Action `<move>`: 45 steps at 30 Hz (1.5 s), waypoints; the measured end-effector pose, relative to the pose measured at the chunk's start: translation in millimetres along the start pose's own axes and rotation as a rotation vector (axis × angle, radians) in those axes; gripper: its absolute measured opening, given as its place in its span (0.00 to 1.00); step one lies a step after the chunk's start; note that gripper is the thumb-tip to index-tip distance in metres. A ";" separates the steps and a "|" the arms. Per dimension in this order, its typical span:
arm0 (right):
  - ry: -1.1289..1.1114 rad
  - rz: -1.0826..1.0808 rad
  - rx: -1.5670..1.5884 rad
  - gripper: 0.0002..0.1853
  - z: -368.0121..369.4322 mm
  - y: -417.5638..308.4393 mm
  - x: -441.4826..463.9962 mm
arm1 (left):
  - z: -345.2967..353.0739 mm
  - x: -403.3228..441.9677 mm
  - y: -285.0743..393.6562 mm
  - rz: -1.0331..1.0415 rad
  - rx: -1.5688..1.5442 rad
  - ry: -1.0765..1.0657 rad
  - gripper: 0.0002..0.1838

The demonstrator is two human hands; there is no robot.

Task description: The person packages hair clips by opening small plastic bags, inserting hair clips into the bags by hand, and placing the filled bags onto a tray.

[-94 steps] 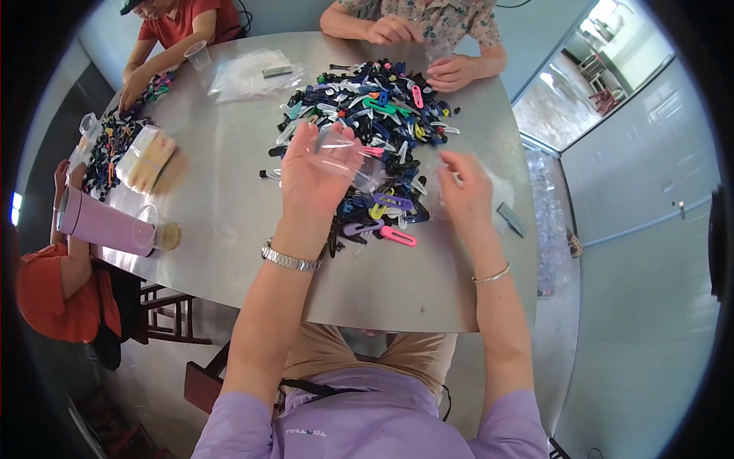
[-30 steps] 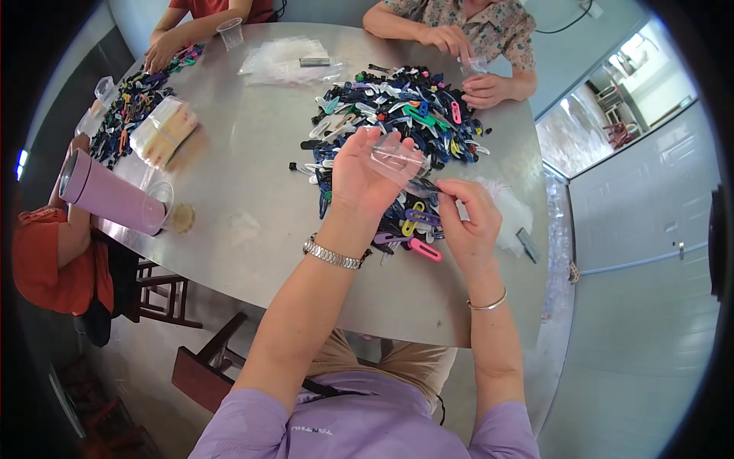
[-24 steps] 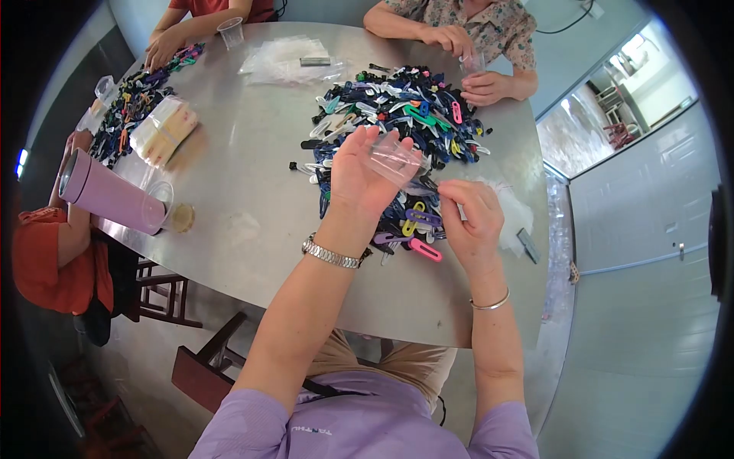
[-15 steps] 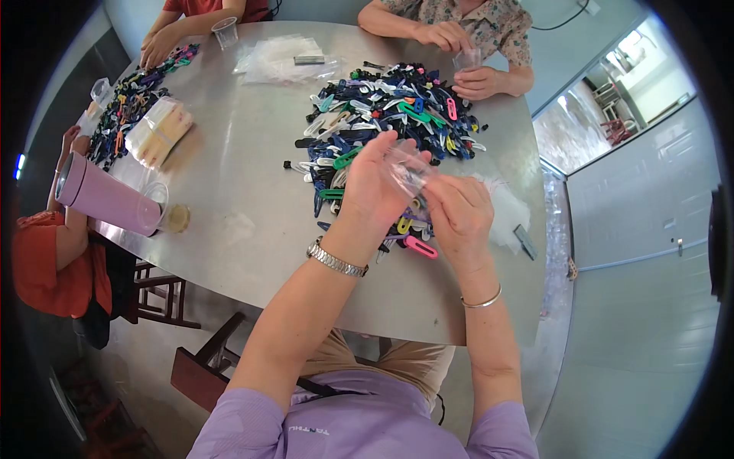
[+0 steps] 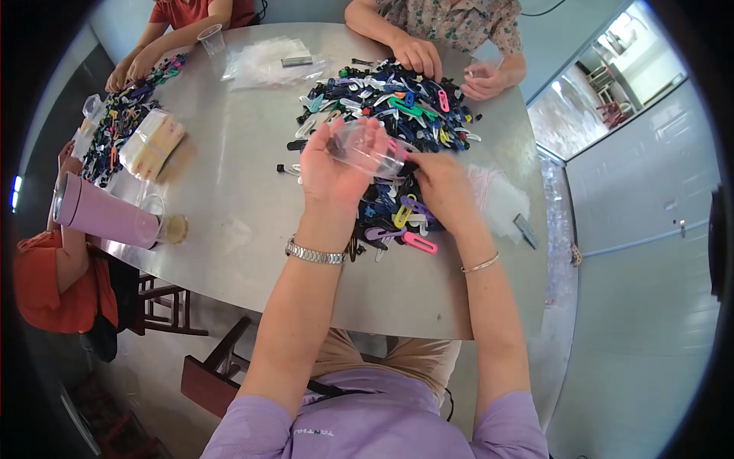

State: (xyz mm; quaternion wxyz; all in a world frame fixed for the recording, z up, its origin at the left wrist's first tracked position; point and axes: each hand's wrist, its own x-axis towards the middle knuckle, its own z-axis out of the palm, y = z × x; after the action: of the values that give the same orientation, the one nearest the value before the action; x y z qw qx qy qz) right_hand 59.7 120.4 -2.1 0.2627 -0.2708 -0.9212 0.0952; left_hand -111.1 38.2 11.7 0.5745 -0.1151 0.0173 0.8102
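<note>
apparently "tanthu" on purple shirt (image 5: 382, 409), clear cup (image 5: 364, 148) in left hand (image 5: 333, 170)

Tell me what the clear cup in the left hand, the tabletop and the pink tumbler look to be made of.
Clear cup in the left hand: probably thin, glossy plastic; it is transparent with bright glints.
Tabletop: likely bare metal, satin finish; grey, with soft reflections.
Pink tumbler: smooth, even colour, soft sheen; coated metal or plastic, the look leaves it open.

Clip pile (image 5: 394, 103) partly hidden behind right fingers (image 5: 430, 171)
</note>
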 end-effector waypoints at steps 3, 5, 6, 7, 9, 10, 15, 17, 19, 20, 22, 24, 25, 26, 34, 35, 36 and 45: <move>-0.042 0.099 -0.026 0.11 -15.0 -0.2 -8.4 | -0.1 -0.5 3.5 0.023 -0.018 -0.027 0.10; 0.016 0.138 0.040 0.08 -13.6 4.1 -17.4 | -0.2 -0.2 3.1 0.030 -0.031 -0.035 0.10; 0.077 0.177 0.111 0.06 -13.4 4.3 -20.5 | -0.8 -0.1 2.6 0.011 -0.021 -0.048 0.10; 0.077 0.178 0.110 0.06 -14.3 4.3 -22.4 | -1.3 -0.3 2.1 -0.008 -0.010 -0.061 0.09; 0.078 0.476 0.442 0.07 -18.2 1.5 -22.5 | -2.3 -0.3 0.3 -0.002 -0.007 -0.048 0.09; 0.078 0.474 0.443 0.07 -21.5 -1.3 -21.6 | -2.3 -0.2 -0.8 0.005 -0.002 -0.035 0.09; 0.154 0.486 0.669 0.08 -27.3 -8.0 -20.5 | 0.1 -2.8 -9.2 0.036 0.060 -0.005 0.08; 0.160 0.490 0.679 0.08 -30.8 -10.7 -21.1 | 0.5 -2.9 -10.4 0.045 0.082 0.011 0.08; 0.166 0.495 0.692 0.08 -30.8 -11.1 -21.2 | -0.1 -2.2 -10.2 0.039 0.090 -0.011 0.09; 0.179 0.478 0.707 0.08 -29.0 -10.7 -21.7 | -0.9 -1.9 -10.4 0.040 0.093 -0.010 0.09; 0.196 0.459 0.724 0.07 -25.2 -9.9 -22.5 | -0.8 -1.4 -10.8 0.029 0.084 0.001 0.09; 0.179 0.431 0.752 0.07 -22.2 -10.2 -23.3 | 1.5 -3.1 -13.3 0.040 0.094 0.000 0.09; 0.179 0.428 0.754 0.07 -21.9 -11.4 -25.2 | 1.9 -5.1 -13.9 0.051 0.100 0.004 0.09; 0.145 0.365 0.668 0.08 -22.3 -13.2 -26.4 | -0.3 -4.4 -12.6 0.018 0.091 -0.010 0.09; 0.178 0.251 0.441 0.17 -37.1 -39.0 -20.6 | 0.2 -2.5 -11.2 0.032 0.092 -0.023 0.06; 0.272 0.241 0.550 0.16 -33.7 -34.8 -21.7 | 2.6 -4.0 -13.3 0.066 0.128 0.009 0.07; 0.268 0.242 0.548 0.16 -35.0 -37.3 -21.8 | 4.1 -5.3 -14.9 0.067 0.124 0.011 0.07; 0.376 -0.107 0.080 0.09 -37.9 -51.9 -16.3 | -0.5 -18.2 -54.0 -0.044 0.341 0.011 0.13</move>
State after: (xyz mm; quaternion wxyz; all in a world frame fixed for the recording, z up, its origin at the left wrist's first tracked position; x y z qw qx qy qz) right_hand 68.4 69.4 39.2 0.4455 -0.2238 -0.8644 0.0654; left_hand -54.8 39.5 20.6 0.6031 -0.0206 0.1550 0.7822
